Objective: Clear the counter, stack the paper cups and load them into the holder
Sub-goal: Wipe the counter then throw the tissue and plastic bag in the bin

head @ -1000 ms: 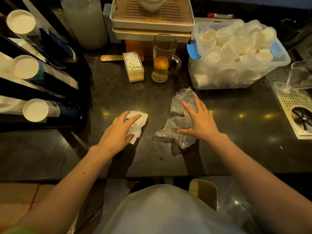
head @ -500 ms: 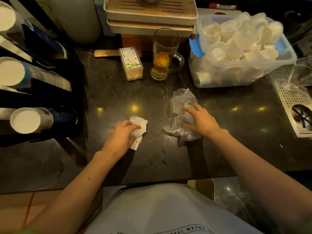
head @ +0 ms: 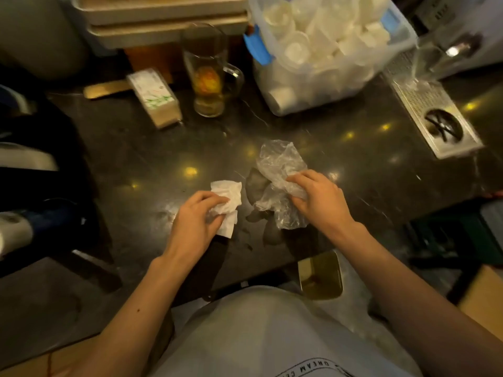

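Paper cups (head: 326, 42), white, loosely jumbled

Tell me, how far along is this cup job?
Early. Nothing looks finished. In hand: clearing the counter; the left hand grips a tissue, the right hand a crumpled plastic bag. Left: the cups lie loose in the bin, unstacked, so stacking and loading remain.

Dim, warm overhead light leaves small yellow glints on the dark, glossy surface (head: 381, 170). Dark shadows pool toward its near edge. Motion blur softens the far edge and left side; corners bend, wide-angle.
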A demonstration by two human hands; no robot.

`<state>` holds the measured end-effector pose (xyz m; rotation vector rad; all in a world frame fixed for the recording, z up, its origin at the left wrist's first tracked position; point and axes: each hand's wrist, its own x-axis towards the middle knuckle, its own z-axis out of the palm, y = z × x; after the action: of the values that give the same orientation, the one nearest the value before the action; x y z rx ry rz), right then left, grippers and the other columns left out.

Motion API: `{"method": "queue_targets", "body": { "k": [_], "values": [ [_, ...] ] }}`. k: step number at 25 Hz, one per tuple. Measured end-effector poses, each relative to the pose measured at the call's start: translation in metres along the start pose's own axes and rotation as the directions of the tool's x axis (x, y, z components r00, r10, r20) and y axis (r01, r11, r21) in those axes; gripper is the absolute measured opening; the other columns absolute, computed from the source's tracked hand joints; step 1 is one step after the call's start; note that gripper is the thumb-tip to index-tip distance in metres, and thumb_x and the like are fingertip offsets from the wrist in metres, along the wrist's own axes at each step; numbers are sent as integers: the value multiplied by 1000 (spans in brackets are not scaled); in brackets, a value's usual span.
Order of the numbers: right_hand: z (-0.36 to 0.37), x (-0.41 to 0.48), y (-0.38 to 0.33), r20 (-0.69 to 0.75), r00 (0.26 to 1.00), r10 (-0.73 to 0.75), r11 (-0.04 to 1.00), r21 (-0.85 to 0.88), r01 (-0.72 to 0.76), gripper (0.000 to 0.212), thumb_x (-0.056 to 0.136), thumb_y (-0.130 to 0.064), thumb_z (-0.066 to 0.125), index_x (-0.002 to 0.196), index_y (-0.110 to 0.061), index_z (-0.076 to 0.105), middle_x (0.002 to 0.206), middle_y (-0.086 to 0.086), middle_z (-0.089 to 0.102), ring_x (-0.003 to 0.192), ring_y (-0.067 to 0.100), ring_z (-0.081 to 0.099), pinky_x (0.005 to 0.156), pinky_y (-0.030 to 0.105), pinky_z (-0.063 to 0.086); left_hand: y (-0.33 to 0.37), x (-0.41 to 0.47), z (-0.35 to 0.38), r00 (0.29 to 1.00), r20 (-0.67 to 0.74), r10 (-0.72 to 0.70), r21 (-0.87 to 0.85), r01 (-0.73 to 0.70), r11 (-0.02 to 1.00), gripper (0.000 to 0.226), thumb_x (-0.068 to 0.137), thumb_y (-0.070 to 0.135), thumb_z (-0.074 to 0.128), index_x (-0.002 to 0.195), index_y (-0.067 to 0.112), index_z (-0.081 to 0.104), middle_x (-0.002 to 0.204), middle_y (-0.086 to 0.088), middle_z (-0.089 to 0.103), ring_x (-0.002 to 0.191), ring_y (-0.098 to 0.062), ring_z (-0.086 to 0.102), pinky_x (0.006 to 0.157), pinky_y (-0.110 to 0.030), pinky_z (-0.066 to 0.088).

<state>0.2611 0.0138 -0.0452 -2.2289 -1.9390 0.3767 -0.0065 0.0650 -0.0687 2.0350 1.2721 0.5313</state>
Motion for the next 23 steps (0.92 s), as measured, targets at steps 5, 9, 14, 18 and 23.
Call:
{"method": "queue_targets", "body": {
  "k": [5,9,14,18,23],
  "values": [
    [-6,-94,22,-87,963,256,965,88,-249,35,85,-21,71,119,-25,62,117,-5,61,107,21,59,79,46,55,37,-3,40,982,147,122,-92,-109,990,31,81,5,76,109,16,73,114,2,62,103,-7,57,87,-13,42],
    [-5,-168,47,-116,910,398,913,143,-382,34,86,-21,70,119,-25,63,116,-5,62,107,21,59,82,45,54,70,-23,72,956,209,207,-104,-189,976,32,79,4,77,109,16,73,113,-1,63,102,-9,58,88,-22,47],
    [5,-255,90,-152,854,497,860,217,-462,35,85,-17,71,119,-22,65,115,-2,63,105,22,60,81,41,53,113,-67,122,940,242,238,-58,-231,971,33,81,8,76,112,18,72,117,0,62,107,-12,59,93,-26,49],
    [14,-335,133,-145,841,521,840,265,-474,37,85,-18,71,121,-22,65,118,-2,62,108,21,60,83,40,52,155,-121,184,924,286,252,-6,-261,965,35,81,12,77,115,20,71,121,1,61,112,-12,58,97,-29,49],
    [32,-417,176,-122,804,582,794,301,-529,37,83,-18,74,119,-21,66,114,-1,63,103,23,62,82,45,55,195,-171,246,868,387,310,-21,-328,944,35,77,7,79,110,14,72,113,0,62,104,-13,60,91,-15,46]
  ]
}}
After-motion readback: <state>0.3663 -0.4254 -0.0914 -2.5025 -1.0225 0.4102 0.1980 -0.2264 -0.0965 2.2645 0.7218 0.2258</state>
